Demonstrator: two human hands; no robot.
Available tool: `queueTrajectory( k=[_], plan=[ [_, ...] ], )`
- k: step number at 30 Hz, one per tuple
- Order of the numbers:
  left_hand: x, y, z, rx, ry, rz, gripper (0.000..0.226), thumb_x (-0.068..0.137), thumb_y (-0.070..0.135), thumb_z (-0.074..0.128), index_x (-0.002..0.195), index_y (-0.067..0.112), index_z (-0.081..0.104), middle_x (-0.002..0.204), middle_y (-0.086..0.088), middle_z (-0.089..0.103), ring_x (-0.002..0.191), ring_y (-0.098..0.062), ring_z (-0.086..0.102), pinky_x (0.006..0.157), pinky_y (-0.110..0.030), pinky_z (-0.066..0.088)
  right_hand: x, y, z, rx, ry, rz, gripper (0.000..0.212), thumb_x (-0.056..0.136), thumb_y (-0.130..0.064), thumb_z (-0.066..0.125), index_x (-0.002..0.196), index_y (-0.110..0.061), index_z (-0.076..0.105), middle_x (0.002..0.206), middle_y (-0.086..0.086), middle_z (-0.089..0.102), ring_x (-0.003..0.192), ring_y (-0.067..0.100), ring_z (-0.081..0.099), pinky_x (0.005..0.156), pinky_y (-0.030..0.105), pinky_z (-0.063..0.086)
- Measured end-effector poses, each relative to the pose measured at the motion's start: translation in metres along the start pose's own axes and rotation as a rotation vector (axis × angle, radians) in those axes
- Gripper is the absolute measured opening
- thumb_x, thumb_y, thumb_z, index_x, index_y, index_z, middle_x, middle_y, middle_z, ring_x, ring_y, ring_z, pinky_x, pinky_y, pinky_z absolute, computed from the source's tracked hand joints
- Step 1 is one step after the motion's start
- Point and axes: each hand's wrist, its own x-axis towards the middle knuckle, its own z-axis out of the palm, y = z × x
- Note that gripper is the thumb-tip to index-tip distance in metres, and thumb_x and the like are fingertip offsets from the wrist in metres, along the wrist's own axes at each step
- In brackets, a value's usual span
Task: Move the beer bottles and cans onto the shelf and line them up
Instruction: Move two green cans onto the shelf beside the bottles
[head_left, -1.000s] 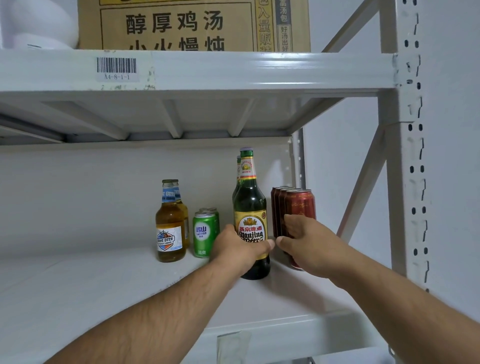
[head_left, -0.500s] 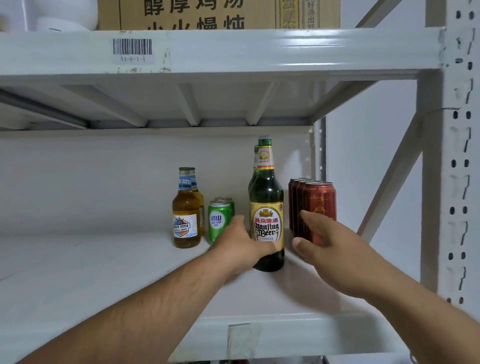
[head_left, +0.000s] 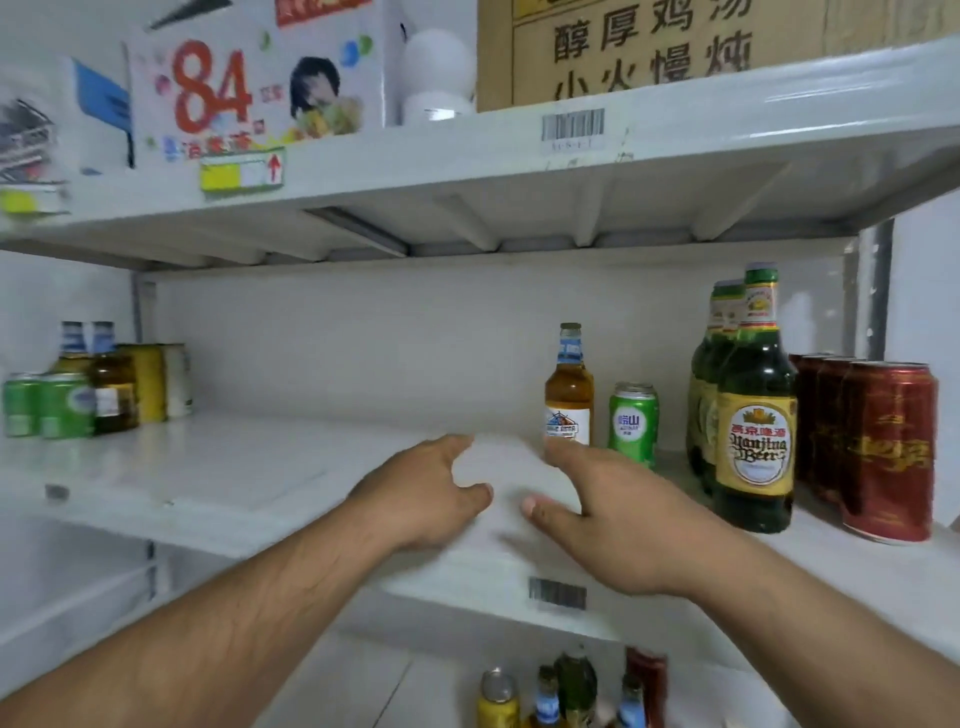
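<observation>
Both hands hang empty over the near middle of the shelf (head_left: 234, 467): the left hand (head_left: 426, 493) with fingers loosely curved, the right hand (head_left: 597, 514) with fingers spread and relaxed, neither touching any container.

On the right of the shelf the sorted rows run from near to far. Farthest right stand the red cans (head_left: 888, 452), then the green Yanjing bottles (head_left: 753, 431), then a green can (head_left: 632, 423), then an amber bottle with a blue neck label (head_left: 569, 389) just beyond the right fingertips. At the far left edge sits a loose cluster of green cans (head_left: 47, 405), amber bottles (head_left: 109, 389) and yellow cans (head_left: 150, 382). Below the shelf more bottles and cans (head_left: 571, 686) wait, apparently not yet moved.

The picture is blurred, most at the left, so the head seems to be swinging. A quick reach could knock the tall, narrow amber bottle, which would likely tip into the green can beside it. The Yanjing bottles stand close together, so a bump to the front one could topple those behind. Carrying several containers up from below at once risks dropping glass.
</observation>
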Motion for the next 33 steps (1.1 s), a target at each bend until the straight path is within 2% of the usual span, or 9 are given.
queueTrajectory(
  k=[4,11,14,17,19,21,24,27,33],
  plan=[
    [-0.039,-0.066,-0.047,0.018,0.053,-0.098,0.076,0.091,0.058,0.059,0.159,0.038,0.03,0.163,0.015,0.037,0.146,-0.011,0.041,0.116,-0.031,0.037,0.034,-0.07,0.027,0.028,-0.036,-0.078,0.077,0.097,-0.063,0.042,0.159,-0.022,0.024,0.164,-0.004,0.029,0.15,0.017,0.028,0.119,0.032,0.029],
    [-0.108,-0.173,-0.122,0.0,0.132,-0.269,0.074,0.093,0.056,0.059,0.159,0.039,0.03,0.163,0.011,0.037,0.143,-0.016,0.045,0.113,-0.031,0.04,0.07,-0.211,0.069,0.036,-0.117,-0.211,0.077,0.099,-0.063,0.039,0.161,-0.021,0.02,0.166,-0.007,0.024,0.152,0.017,0.022,0.119,0.033,0.026],
    [-0.133,-0.215,-0.15,0.003,0.163,-0.334,0.074,0.093,0.056,0.06,0.159,0.04,0.031,0.162,0.009,0.04,0.141,-0.019,0.046,0.113,-0.034,0.043,0.079,-0.266,0.085,0.027,-0.138,-0.241,0.077,0.098,-0.063,0.041,0.16,-0.021,0.023,0.165,-0.005,0.028,0.149,0.02,0.029,0.117,0.035,0.03],
    [-0.153,-0.253,-0.174,-0.013,0.18,-0.373,0.075,0.092,0.056,0.061,0.159,0.039,0.032,0.159,0.009,0.044,0.138,-0.018,0.05,0.111,-0.032,0.043,0.085,-0.313,0.098,0.033,-0.16,-0.247,0.069,0.098,-0.061,0.043,0.153,-0.02,0.035,0.156,0.001,0.044,0.139,0.024,0.043,0.111,0.039,0.039],
    [-0.165,-0.273,-0.186,-0.023,0.191,-0.387,0.073,0.094,0.053,0.061,0.159,0.038,0.032,0.159,0.01,0.043,0.136,-0.017,0.051,0.101,-0.023,0.042,0.091,-0.34,0.106,0.03,-0.175,-0.251,0.065,0.098,-0.061,0.044,0.148,-0.019,0.041,0.151,0.002,0.049,0.134,0.025,0.047,0.108,0.041,0.043],
    [-0.174,-0.291,-0.197,-0.037,0.201,-0.404,0.073,0.094,0.05,0.061,0.159,0.037,0.031,0.16,0.01,0.043,0.135,-0.015,0.052,0.094,-0.022,0.041,0.098,-0.364,0.113,0.021,-0.191,-0.26,0.065,0.098,-0.061,0.044,0.148,-0.02,0.04,0.151,0.002,0.048,0.134,0.025,0.047,0.107,0.041,0.043],
    [-0.181,-0.319,-0.209,-0.038,0.207,-0.434,0.074,0.094,0.048,0.06,0.16,0.036,0.029,0.155,0.007,0.049,0.133,-0.014,0.054,0.102,-0.025,0.042,0.113,-0.395,0.123,0.019,-0.202,-0.278,0.065,0.099,-0.059,0.044,0.15,-0.021,0.038,0.152,0.002,0.047,0.134,0.025,0.046,0.107,0.04,0.043],
    [-0.181,-0.348,-0.217,-0.04,0.216,-0.465,0.075,0.094,0.049,0.061,0.16,0.035,0.028,0.161,0.006,0.042,0.142,-0.016,0.046,0.113,-0.029,0.039,0.132,-0.418,0.136,0.008,-0.198,-0.291,0.067,0.099,-0.059,0.044,0.151,-0.02,0.036,0.152,0.003,0.047,0.134,0.025,0.046,0.106,0.041,0.044],
    [-0.157,-0.403,-0.225,-0.014,0.231,-0.501,0.076,0.094,0.05,0.06,0.161,0.034,0.027,0.164,0.007,0.037,0.145,-0.018,0.043,0.116,-0.035,0.039,0.179,-0.446,0.172,-0.018,-0.173,-0.317,0.069,0.097,-0.061,0.044,0.152,-0.02,0.036,0.15,0.003,0.048,0.132,0.026,0.047,0.105,0.041,0.045]
  ],
)
